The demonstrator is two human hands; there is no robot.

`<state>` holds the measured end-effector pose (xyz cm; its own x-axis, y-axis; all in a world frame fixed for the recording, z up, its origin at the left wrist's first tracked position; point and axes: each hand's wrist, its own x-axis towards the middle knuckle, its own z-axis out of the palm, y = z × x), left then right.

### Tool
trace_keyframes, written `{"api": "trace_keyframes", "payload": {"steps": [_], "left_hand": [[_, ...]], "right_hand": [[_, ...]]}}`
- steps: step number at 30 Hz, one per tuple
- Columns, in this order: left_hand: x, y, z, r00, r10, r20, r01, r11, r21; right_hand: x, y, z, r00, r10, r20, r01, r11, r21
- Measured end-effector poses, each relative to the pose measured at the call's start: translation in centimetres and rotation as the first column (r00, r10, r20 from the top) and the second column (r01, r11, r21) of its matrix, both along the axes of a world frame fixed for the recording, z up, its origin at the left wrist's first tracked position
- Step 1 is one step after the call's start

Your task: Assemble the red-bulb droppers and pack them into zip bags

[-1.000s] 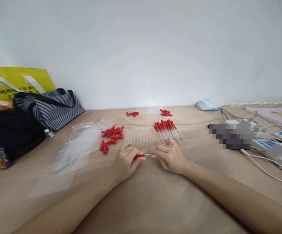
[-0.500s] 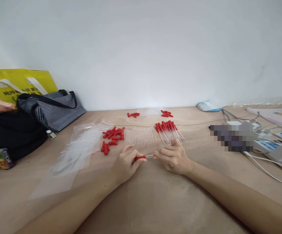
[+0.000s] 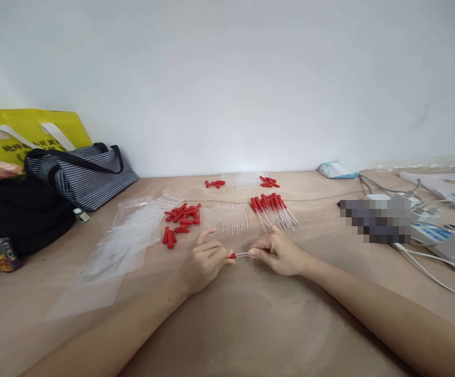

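In the head view, my left hand [image 3: 207,262] is closed around a red rubber bulb [image 3: 232,256], most of it hidden by the fingers. A clear dropper tube [image 3: 242,254] runs from the bulb's mouth to my right hand [image 3: 276,252], which pinches it between thumb and fingers. Just beyond my hands lies a row of clear tubes [image 3: 225,218]. Loose red bulbs [image 3: 182,215] are heaped to its left. On its right rest several droppers [image 3: 272,209] with red bulbs on their ends, their tips toward me.
Clear zip bags [image 3: 121,246] lie flat at the left, near a striped bag [image 3: 89,175] and a small bottle [image 3: 81,215]. More red bulbs [image 3: 269,182] and tubes [image 3: 246,180] sit by the wall. White cables [image 3: 435,267] and a power strip [image 3: 427,234] are at the right.
My left fingers have closed further over the red bulb, covering more of it. My right hand has turned and now pinches the tube with its thumb in view.
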<state>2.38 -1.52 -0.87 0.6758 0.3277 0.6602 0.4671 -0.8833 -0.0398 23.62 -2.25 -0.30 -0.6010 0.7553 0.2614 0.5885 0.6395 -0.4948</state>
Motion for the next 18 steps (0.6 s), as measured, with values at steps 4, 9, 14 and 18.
{"api": "trace_keyframes", "payload": {"steps": [4,9,14,18], "left_hand": [[0.0,-0.1,0.1,1.0,-0.014,-0.01,0.015,0.998,0.065],[0.2,-0.2,-0.3,0.997,0.029,0.065,-0.025,0.998,-0.064],[0.5,-0.3,-0.2,0.996,0.048,0.07,-0.031,0.974,-0.225],[0.4,-0.1,-0.3,0.997,0.039,0.069,-0.019,0.962,-0.273]], "right_hand": [[0.1,0.4,0.0,0.998,0.0,-0.055,-0.01,0.982,-0.191],[-0.1,0.0,-0.2,0.998,-0.048,-0.041,0.046,0.998,-0.035],[-0.7,-0.4,-0.6,0.998,-0.07,0.001,0.07,0.99,0.119],[-1.0,-0.5,-1.1,0.998,-0.062,0.003,0.061,0.987,0.146]]}}
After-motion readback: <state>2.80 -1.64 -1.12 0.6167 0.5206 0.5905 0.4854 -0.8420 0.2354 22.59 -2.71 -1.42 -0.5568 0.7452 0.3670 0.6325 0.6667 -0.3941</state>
